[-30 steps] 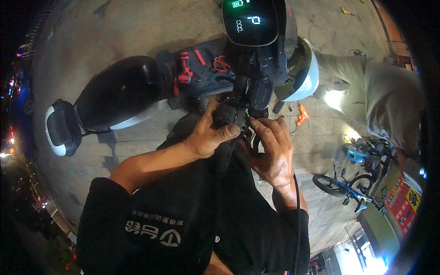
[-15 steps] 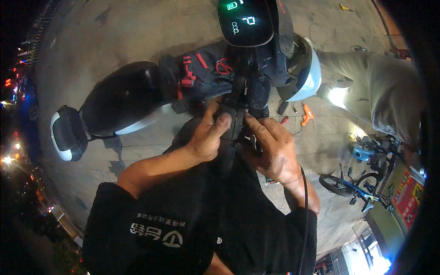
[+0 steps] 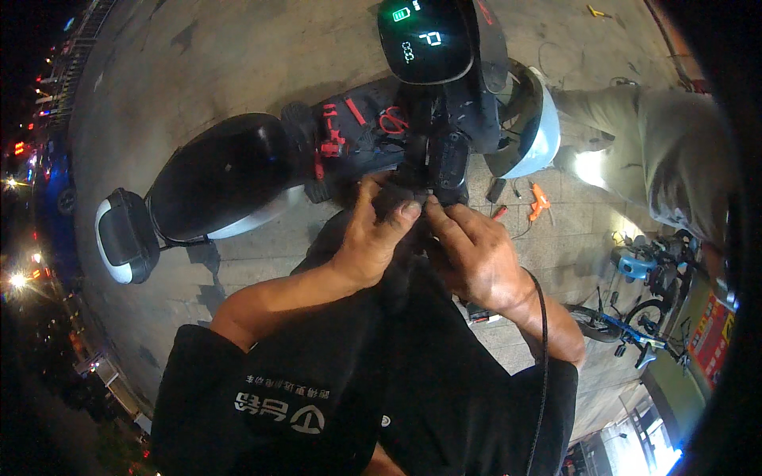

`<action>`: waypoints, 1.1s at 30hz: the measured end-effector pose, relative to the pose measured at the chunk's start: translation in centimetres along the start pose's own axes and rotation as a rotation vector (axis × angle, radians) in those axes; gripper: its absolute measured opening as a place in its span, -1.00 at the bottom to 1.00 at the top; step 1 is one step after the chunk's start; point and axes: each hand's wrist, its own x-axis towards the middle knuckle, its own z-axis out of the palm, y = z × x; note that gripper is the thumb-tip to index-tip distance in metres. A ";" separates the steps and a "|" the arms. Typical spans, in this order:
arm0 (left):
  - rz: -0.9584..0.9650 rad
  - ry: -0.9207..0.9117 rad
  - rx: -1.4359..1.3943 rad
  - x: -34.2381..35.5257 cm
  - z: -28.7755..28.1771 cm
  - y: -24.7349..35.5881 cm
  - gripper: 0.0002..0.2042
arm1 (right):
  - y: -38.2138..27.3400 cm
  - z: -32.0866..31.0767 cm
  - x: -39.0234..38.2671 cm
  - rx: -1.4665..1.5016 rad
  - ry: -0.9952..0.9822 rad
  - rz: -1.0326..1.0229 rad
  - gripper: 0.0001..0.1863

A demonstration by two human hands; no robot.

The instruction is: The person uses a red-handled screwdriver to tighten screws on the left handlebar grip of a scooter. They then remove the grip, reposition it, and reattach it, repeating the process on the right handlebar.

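My left hand (image 3: 373,238) is closed around a black part on the scooter's handlebar (image 3: 405,190), its thumb pressed on the top. The fingers of my right hand (image 3: 476,262) are bent against the same part from the right, the index fingertip touching it and the lower fingers partly hidden. Just above sits a black rectangular housing (image 3: 448,166), and above that a lit display (image 3: 425,59). The scooter's footboard (image 3: 373,135) carries red tools (image 3: 333,143) and red-handled pliers (image 3: 393,119). A black cable (image 3: 542,333) runs down over my right forearm.
A black seat (image 3: 214,174) and rear box (image 3: 123,234) lie left; a pale blue panel (image 3: 536,127) is right of the front column. An orange glue gun (image 3: 540,198) lies on the pavement (image 3: 238,63). A person in grey (image 3: 675,159) is at right, bicycles (image 3: 635,325) below.
My left thumb has shifted up and back rightward over the black part, with small movements of both hands. The whole view has drifted slightly, my forearms now appearing a little further right.
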 end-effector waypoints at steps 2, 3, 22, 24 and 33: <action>-0.017 -0.012 -0.004 0.0 -0.1 0.1 -0.57 | 0.3 -0.6 0.6 -0.028 -0.023 -0.001 -0.39; -0.032 -0.007 -0.049 -0.1 0.0 0.0 -0.57 | 0.4 -0.7 0.7 -0.038 -0.033 -0.001 -0.39; -0.138 -0.033 -0.310 0.1 0.2 0.4 -0.54 | 2.8 4.3 -1.6 1.373 0.098 0.821 -0.51; -0.138 -0.069 -0.247 0.1 -0.4 -0.2 -0.58 | 2.1 3.3 -0.7 1.394 0.065 0.802 -0.61; -0.137 -0.084 -0.242 0.0 -0.2 0.3 -0.57 | 3.0 3.0 0.2 1.373 -0.018 0.730 -0.57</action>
